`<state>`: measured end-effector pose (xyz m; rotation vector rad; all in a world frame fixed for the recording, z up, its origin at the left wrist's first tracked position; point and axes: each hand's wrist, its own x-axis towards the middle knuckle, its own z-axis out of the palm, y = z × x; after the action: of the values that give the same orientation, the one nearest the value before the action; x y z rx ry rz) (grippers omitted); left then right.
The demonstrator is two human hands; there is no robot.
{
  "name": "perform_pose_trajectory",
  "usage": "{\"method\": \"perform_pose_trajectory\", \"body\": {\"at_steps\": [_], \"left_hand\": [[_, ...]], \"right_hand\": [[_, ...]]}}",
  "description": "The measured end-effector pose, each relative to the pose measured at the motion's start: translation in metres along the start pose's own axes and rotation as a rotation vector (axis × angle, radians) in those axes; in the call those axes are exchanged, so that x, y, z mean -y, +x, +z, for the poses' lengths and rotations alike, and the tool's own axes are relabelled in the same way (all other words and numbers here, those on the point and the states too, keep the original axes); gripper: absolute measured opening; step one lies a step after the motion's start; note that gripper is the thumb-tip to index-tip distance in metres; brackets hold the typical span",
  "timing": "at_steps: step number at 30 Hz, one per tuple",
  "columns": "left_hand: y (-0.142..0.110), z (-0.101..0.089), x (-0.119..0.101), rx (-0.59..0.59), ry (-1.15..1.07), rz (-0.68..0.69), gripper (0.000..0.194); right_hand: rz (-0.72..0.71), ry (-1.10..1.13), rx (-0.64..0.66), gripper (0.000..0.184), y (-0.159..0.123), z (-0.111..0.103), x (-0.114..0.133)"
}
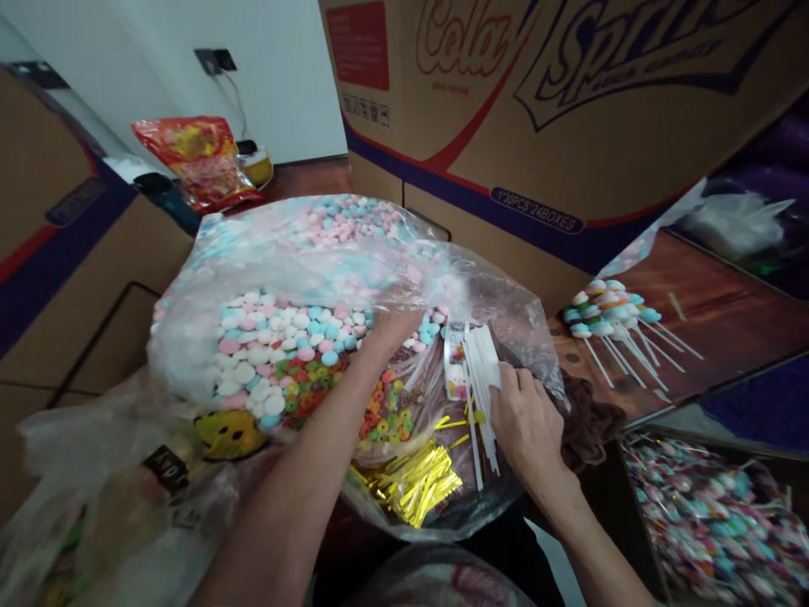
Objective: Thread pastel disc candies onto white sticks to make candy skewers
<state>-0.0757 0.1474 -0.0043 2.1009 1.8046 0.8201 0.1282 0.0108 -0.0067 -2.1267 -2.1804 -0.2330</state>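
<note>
My left hand (404, 319) reaches in under the clear plastic bag (518, 308), beside pink, white and blue candies (303, 324); its fingers are hidden by the plastic. My right hand (529, 421) has its fingers curled closed at the right edge of a bundle of white lollipop sticks (484, 358); its fingertips are partly hidden. A printed strip (455, 362) lies along the bundle's left side. Ring-shaped gummy-coloured candies (388, 409) sit between my forearms. Gold twist ties (420, 485) lie in a heap nearer to me.
Finished lollipops (610, 312) lie on the wooden table (688, 291) at right. A box of wrapped lollipops (714, 514) stands lower right. Large cardboard cartons (455, 135) rise behind. A red candy packet (199, 160) stands back left, and a plastic bag (126, 480) lies front left.
</note>
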Motion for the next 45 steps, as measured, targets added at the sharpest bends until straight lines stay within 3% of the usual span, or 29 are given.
{"method": "perform_pose_trajectory", "body": {"at_steps": [2, 5, 8, 15, 21, 25, 29, 34, 40, 45], "left_hand": [[-0.013, -0.006, -0.008, 0.049, 0.08, 0.0, 0.018], [-0.034, -0.018, -0.018, 0.157, 0.218, 0.022, 0.028], [-0.052, -0.027, -0.021, 0.195, 0.213, 0.079, 0.029], [-0.059, -0.035, -0.009, 0.021, -0.076, -0.015, 0.02], [-0.081, -0.057, -0.02, -0.184, -0.17, -0.078, 0.012], [-0.115, -0.055, -0.028, -0.067, -0.445, -0.191, 0.009], [-0.134, -0.042, -0.029, 0.04, -0.592, -0.23, 0.02], [-0.125, -0.036, -0.038, 0.121, -0.468, -0.174, 0.02], [-0.125, -0.022, -0.044, 0.232, 0.022, -0.004, 0.02], [-0.137, -0.012, -0.04, 0.21, 0.117, 0.031, 0.017]], "right_hand": [[0.005, -0.015, 0.012, 0.012, 0.001, -0.001, -0.002], [0.025, 0.007, 0.037, 0.009, 0.002, 0.0, -0.004], [0.062, 0.04, 0.084, 0.011, 0.002, 0.001, -0.004], [0.113, 0.094, 0.129, 0.019, 0.005, -0.002, -0.002], [0.13, 0.125, 0.131, 0.019, 0.009, -0.006, -0.003], [0.183, 0.177, 0.069, 0.017, 0.007, -0.007, -0.005], [0.121, 0.479, -0.035, 0.014, -0.001, -0.012, -0.005], [-0.006, 0.822, 0.015, 0.021, -0.016, -0.017, 0.007], [0.014, 0.917, 0.097, 0.029, -0.032, -0.012, 0.015], [-0.016, 0.918, 0.148, 0.03, -0.038, -0.009, 0.013]]}}
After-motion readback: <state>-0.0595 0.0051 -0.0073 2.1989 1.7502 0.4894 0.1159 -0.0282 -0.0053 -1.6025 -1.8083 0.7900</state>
